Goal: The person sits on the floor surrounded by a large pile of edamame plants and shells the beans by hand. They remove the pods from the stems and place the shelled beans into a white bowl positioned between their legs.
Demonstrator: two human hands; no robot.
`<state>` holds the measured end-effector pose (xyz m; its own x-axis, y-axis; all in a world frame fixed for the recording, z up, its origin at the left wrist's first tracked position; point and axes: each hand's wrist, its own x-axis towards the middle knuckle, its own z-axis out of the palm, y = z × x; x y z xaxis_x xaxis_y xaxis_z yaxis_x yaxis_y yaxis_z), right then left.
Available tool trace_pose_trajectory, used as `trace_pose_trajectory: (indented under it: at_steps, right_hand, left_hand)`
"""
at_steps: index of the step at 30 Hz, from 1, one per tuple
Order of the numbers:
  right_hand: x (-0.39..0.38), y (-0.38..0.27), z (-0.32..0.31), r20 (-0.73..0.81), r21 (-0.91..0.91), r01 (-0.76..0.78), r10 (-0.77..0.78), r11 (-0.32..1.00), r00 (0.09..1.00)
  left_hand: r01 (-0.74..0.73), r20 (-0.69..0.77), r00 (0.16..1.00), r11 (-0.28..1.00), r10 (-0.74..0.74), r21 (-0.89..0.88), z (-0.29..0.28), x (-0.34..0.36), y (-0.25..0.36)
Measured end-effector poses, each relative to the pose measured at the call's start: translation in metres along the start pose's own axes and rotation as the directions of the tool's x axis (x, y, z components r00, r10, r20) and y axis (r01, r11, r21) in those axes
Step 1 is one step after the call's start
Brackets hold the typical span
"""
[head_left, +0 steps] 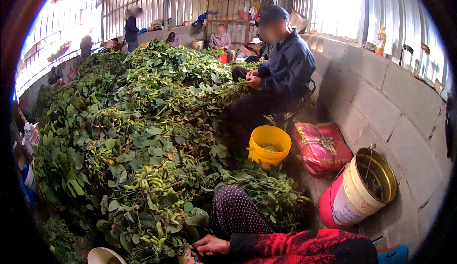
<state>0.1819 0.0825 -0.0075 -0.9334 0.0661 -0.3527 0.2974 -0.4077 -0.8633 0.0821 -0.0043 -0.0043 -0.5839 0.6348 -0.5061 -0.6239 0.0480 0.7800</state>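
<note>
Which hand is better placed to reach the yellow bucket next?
Probably the right hand: its sleeve comes from the right, and the yellow bucket stands ahead and rightward. The left hand is unclear.

so the big pinkish-red sack (322,150) has bold pale characters across its front, plus a smaller line of print lower down; the cream-and-pink bucket (356,183) wears a whitish label (347,211) with dark lettering, tilted with the lean, and a small red triangle mark beside it; pretty blurry lettering tbh
</note>
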Motion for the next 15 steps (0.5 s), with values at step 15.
trace_pose_trajectory:
  at_steps: [15]
  right_hand:
    - [0.011, 0.013, 0.011, -0.092, -0.374, 0.394, -0.456, 0.839, 0.885]
  left_hand:
    - [0.003, -0.030, 1.000, 1.000, -0.004, -0.018, -0.007, -0.004, 0.001]
